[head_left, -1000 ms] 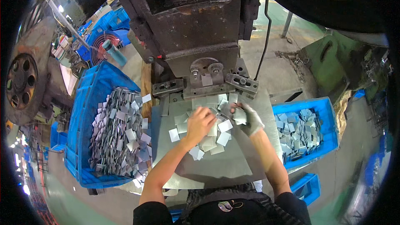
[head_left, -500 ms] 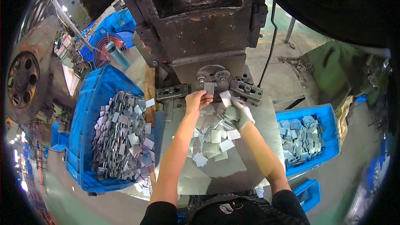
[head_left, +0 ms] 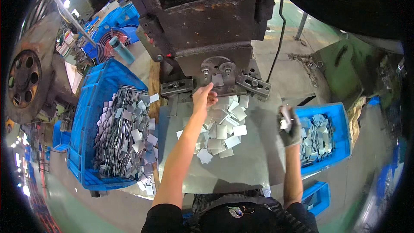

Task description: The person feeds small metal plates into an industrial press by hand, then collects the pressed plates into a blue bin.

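Note:
My left hand (head_left: pixel 203 100), bare, reaches to the press die with its fingers apart and nothing in them. Just beyond its fingertips a small square metal plate (head_left: pixel 217 80) sits at the die under the ram. My right hand (head_left: pixel 290 128), in a pale grey glove, hangs over the table's right side beside the right blue crate (head_left: pixel 350 140). Its fingers are closed on small metal plates (head_left: pixel 285 121), partly hidden and blurred. Between my arms a loose pile of square metal plates (head_left: pixel 221 131) lies on the metal table (head_left: pixel 248 172).
The dark press (head_left: pixel 207 28) towers ahead, with clamp blocks (head_left: pixel 254 87) beside the die. A large blue crate (head_left: pixel 79 146) heaped with plates stands at the left. A smaller blue bin (head_left: pixel 328 198) sits low at the right. A fan (head_left: pixel 110 45) and a bottle (head_left: pixel 123 51) are at far left.
My right hand has swung right from the plate pile toward the right crate. My left hand has let go of the plate, which now rests at the die.

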Action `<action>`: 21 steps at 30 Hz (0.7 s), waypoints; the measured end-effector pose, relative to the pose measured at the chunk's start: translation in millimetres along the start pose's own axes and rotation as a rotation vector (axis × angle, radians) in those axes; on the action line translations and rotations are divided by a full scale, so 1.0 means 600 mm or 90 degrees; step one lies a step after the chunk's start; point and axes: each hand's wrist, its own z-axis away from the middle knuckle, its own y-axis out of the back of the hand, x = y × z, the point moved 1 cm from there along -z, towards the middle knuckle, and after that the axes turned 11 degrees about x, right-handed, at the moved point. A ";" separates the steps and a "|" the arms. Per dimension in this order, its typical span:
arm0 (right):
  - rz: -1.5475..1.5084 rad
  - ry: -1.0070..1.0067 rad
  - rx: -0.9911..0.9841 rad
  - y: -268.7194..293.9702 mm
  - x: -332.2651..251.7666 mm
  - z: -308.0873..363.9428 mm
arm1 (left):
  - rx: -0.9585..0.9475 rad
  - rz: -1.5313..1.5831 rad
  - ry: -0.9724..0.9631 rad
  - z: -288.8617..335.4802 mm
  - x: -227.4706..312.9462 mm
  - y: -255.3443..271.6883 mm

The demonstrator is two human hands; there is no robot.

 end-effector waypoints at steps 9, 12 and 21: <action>0.304 0.393 0.293 0.285 -0.381 -0.028 | -0.320 -0.682 -0.805 0.168 -0.092 0.001; 0.627 0.565 0.466 0.258 -0.373 -0.010 | -0.340 -0.758 -0.812 0.159 -0.103 0.007; 0.633 0.369 0.127 -0.011 -0.124 -0.024 | -0.265 -0.891 -0.851 0.146 -0.100 0.003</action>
